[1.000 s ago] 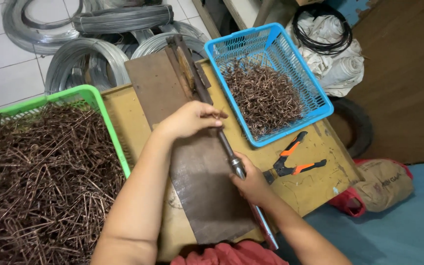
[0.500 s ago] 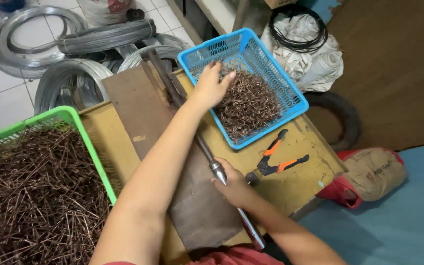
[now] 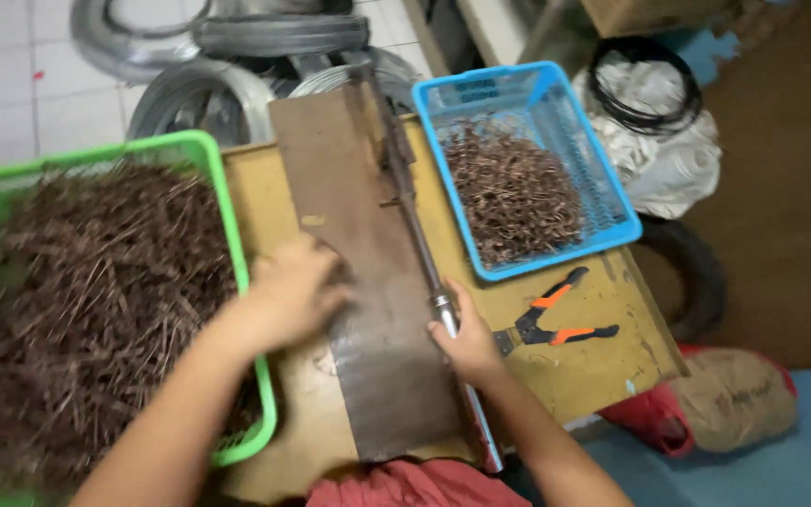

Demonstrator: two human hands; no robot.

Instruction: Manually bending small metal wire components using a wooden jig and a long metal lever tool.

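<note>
My right hand (image 3: 466, 340) grips the handle of a long metal lever (image 3: 412, 211) that runs along the right edge of a dark metal plate (image 3: 368, 282) on a yellowish wooden table (image 3: 603, 371). My left hand (image 3: 291, 293) hovers palm down, fingers curled, over the plate's left edge, beside the rim of a green basket (image 3: 239, 244). It is blurred, and nothing shows in it. The green basket is full of straight brown wire rods (image 3: 96, 300). A blue basket (image 3: 527, 80) at the back right holds a heap of bent brown wire pieces (image 3: 513, 192).
Orange-and-black pliers (image 3: 556, 324) lie on the table right of my right hand. Grey wire coils (image 3: 227, 89) lie on the tiled floor behind the table. A white bag with a black wire coil (image 3: 650, 117), a dark tyre (image 3: 701, 277) and a tan sack (image 3: 739, 394) sit to the right.
My left hand has drawn back from the blue basket across the plate to the green basket's edge. My right hand has stayed on the lever handle.
</note>
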